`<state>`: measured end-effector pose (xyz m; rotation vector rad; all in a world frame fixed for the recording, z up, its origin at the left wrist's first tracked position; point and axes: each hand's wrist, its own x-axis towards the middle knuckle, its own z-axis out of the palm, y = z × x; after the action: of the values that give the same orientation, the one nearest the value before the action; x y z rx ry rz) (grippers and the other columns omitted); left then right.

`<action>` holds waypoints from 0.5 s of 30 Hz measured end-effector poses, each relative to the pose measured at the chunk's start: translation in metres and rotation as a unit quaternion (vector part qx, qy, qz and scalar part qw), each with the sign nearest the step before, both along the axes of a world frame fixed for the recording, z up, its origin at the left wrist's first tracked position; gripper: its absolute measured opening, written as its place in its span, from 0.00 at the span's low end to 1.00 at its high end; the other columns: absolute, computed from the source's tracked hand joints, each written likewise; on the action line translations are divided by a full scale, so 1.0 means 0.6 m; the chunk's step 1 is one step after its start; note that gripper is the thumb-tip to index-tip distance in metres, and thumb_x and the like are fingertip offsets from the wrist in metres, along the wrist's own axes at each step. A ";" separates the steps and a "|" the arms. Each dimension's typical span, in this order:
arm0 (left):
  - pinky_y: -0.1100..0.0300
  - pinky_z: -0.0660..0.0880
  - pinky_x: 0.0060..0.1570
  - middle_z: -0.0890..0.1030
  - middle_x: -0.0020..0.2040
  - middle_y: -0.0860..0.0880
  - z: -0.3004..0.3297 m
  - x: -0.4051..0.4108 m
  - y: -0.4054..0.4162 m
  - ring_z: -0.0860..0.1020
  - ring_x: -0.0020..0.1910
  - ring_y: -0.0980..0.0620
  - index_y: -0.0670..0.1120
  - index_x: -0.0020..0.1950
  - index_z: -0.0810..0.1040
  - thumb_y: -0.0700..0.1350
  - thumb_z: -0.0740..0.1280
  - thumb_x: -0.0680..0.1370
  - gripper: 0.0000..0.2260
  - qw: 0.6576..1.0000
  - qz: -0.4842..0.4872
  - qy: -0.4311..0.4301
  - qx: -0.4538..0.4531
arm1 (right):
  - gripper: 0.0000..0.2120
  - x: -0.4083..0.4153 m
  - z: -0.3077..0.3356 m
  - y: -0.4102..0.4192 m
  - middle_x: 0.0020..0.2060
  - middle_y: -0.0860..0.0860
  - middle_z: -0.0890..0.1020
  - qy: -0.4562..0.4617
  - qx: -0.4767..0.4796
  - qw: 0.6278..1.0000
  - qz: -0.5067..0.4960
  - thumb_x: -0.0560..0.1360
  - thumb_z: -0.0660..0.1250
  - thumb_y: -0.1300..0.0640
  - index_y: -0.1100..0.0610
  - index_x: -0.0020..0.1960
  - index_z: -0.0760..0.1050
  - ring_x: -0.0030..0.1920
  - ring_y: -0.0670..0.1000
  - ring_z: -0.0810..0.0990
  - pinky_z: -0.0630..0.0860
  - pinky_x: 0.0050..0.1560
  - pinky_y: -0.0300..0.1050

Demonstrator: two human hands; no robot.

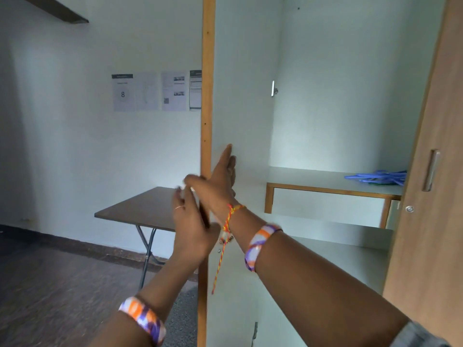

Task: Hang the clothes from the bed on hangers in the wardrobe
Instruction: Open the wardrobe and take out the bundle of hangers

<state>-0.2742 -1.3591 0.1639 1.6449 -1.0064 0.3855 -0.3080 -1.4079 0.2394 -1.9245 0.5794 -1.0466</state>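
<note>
The wardrobe stands open in front of me. Its left door (240,96) is swung out, pale inside with a wooden edge (207,71). My left hand (193,229) is blurred and curls around that edge from the outer side. My right hand (223,179) lies flat against the door's inner face with its fingers stretched upward. A bunch of blue hangers (378,177) lies on a shelf (313,177) inside the wardrobe, to the right of both hands. No clothes and no bed are in view.
The right wardrobe door (431,246), brown with a metal handle (431,170), closes off the right side. A dark folding table (140,209) stands behind the left door against the wall. Printed sheets (155,91) hang on that wall. A lower shelf (338,251) sits under the hangers.
</note>
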 end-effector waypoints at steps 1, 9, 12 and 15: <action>0.52 0.69 0.62 0.61 0.69 0.35 -0.006 -0.012 -0.007 0.63 0.67 0.39 0.35 0.70 0.62 0.34 0.71 0.62 0.37 0.995 0.076 -0.069 -0.007 | 0.50 -0.021 -0.006 -0.012 0.77 0.49 0.45 0.013 -0.005 0.999 0.041 0.70 0.72 0.51 0.47 0.77 0.38 0.76 0.50 0.48 0.53 0.74 0.54; 0.47 0.74 0.51 0.73 0.62 0.42 0.027 -0.229 -0.194 0.72 0.58 0.41 0.42 0.59 0.75 0.36 0.64 0.64 0.23 0.976 -0.060 -0.207 -0.015 | 0.14 -0.335 -0.001 -0.206 0.44 0.60 0.83 0.061 -0.112 0.991 -0.032 0.78 0.61 0.55 0.65 0.47 0.80 0.46 0.54 0.81 0.73 0.49 0.44; 0.51 0.78 0.43 0.73 0.55 0.55 0.050 -0.359 -0.312 0.76 0.52 0.53 0.49 0.47 0.81 0.36 0.64 0.70 0.12 0.970 -0.193 -0.146 0.016 | 0.15 -0.497 -0.005 -0.311 0.32 0.59 0.79 0.129 -0.155 0.974 -0.105 0.76 0.60 0.58 0.64 0.35 0.77 0.33 0.49 0.75 0.67 0.35 0.41; 0.57 0.75 0.44 0.74 0.50 0.59 0.080 -0.494 -0.421 0.75 0.49 0.57 0.56 0.37 0.78 0.38 0.65 0.72 0.12 0.946 -0.267 -0.170 0.071 | 0.17 -0.652 -0.010 -0.408 0.28 0.55 0.76 0.149 -0.124 0.968 -0.162 0.76 0.60 0.59 0.59 0.29 0.74 0.27 0.46 0.71 0.67 0.33 0.42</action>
<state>-0.5707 -1.6117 0.2119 1.3786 -1.7212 0.2337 -0.6992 -1.6529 0.2331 -2.2809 0.9988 -1.0771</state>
